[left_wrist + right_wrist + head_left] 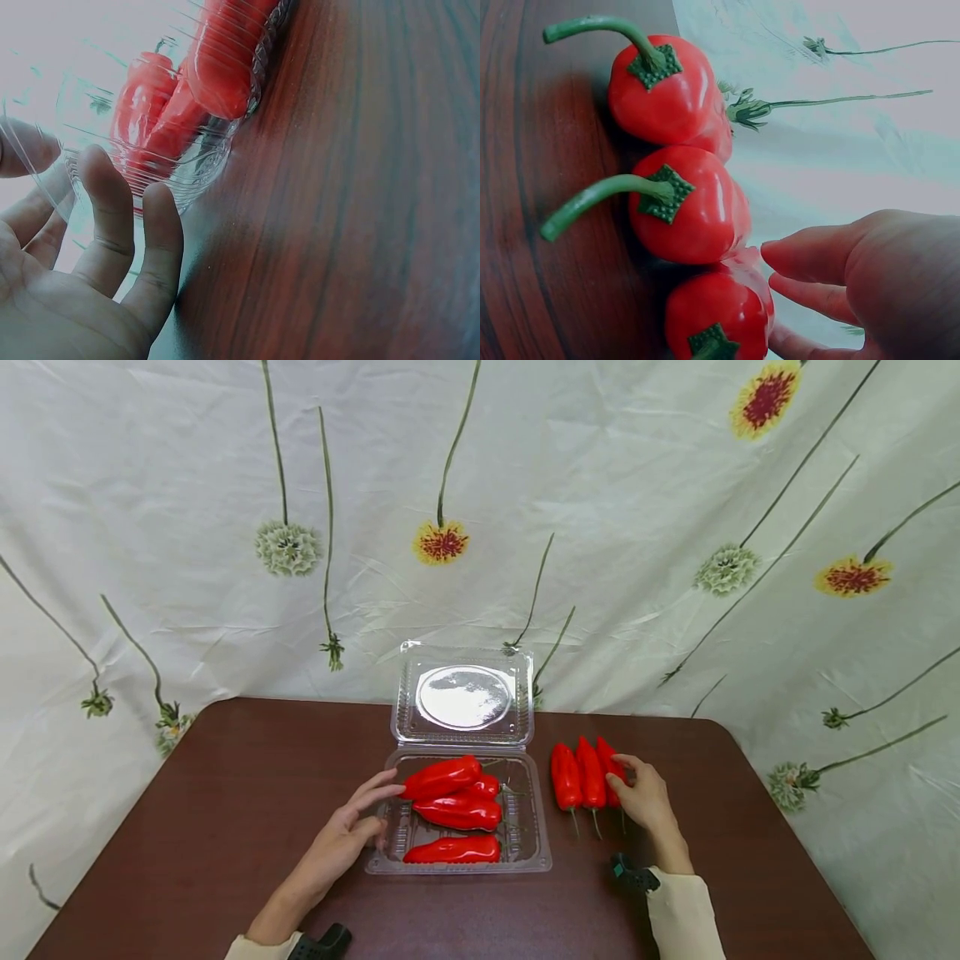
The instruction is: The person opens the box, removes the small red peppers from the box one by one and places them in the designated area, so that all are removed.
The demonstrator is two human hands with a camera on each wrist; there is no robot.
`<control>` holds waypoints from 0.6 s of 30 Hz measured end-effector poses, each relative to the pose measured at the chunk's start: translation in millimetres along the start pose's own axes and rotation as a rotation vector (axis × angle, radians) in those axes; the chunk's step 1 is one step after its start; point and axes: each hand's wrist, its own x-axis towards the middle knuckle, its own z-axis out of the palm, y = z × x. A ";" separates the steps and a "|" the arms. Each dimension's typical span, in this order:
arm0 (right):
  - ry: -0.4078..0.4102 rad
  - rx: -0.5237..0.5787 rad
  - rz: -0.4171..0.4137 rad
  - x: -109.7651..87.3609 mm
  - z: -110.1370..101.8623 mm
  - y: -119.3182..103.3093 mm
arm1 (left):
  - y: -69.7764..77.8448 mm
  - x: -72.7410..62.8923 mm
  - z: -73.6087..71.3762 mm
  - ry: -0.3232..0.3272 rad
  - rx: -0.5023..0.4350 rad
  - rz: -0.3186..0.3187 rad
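Note:
On the table's right side, three red peppers lie in a row, stems toward the person: a left one (566, 777), a middle one (690, 204) and a right one (718, 311). My right hand (647, 795) pinches the right pepper from above, thumb and fingertips around its body. A clear plastic clamshell box (542, 852) stands to their left with its lid (405, 718) raised. Several red peppers (457, 812) lie crosswise inside it, some stacked at the back. My left hand (341, 839) rests at the box's left side, fingers loosely extended and fingertips at its wall (180, 176).
The dark wooden table (225, 802) has rounded far corners. A pale flowered cloth (600, 510) hangs right behind it. A black strap (322, 943) is on the left wrist, and another strap (636, 875) on the right.

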 end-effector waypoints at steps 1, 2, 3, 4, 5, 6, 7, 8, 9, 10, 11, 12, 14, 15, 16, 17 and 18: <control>0.002 0.000 -0.004 0.3 -0.4 -0.1 | 0.1 0.1 0.0 0.001 -0.001 -0.002; 0.007 0.000 -0.005 0.4 -0.8 -0.1 | 0.3 0.1 0.0 0.002 0.000 -0.004; 0.012 -0.001 -0.008 0.7 -1.3 -0.3 | 0.4 0.2 0.0 0.001 0.000 -0.006; 0.016 -0.004 -0.012 0.8 -1.8 0.0 | 0.3 -0.1 0.2 0.001 -0.001 -0.005; 0.020 -0.006 -0.015 0.9 -2.4 -0.4 | 0.2 -0.3 0.4 0.002 0.001 -0.003; 0.025 -0.007 -0.018 0.9 -3.0 -0.8 | 0.1 -0.4 0.5 0.003 0.002 0.001; 0.029 -0.007 -0.021 1.0 -3.6 -1.6 | -0.1 -0.4 0.5 0.004 0.001 0.006; 0.032 -0.006 -0.025 1.0 -4.1 -2.5 | -0.1 -0.5 0.5 0.004 0.004 0.009; 0.036 -0.005 -0.029 1.0 -4.6 -3.4 | -0.2 -0.5 0.4 0.005 0.004 0.011; 0.038 -0.001 -0.031 1.1 -5.0 -4.4 | -0.1 -0.4 0.4 0.007 0.004 0.012; 0.042 0.002 -0.034 1.0 -5.4 -5.8 | -0.1 -0.4 0.3 0.007 0.005 0.011; 0.044 0.006 -0.037 1.0 -5.6 -7.0 | 0.0 -0.3 0.3 0.007 0.004 0.008; 0.051 0.014 -0.043 0.8 -6.1 -9.8 | 0.5 -0.3 0.2 0.007 0.003 -0.001; 0.053 0.017 -0.046 0.5 -6.3 -11.3 | 0.7 -0.4 0.1 0.006 0.002 -0.005; 0.054 0.020 -0.050 0.2 -6.5 -12.8 | 0.9 -0.4 0.1 0.007 0.002 -0.009; 0.056 0.022 -0.057 -0.1 -6.7 -14.5 | 1.0 -0.5 0.2 0.006 0.004 -0.013; 0.057 0.026 -0.061 -0.6 -6.9 -16.2 | 1.2 -0.6 0.2 0.006 0.004 -0.016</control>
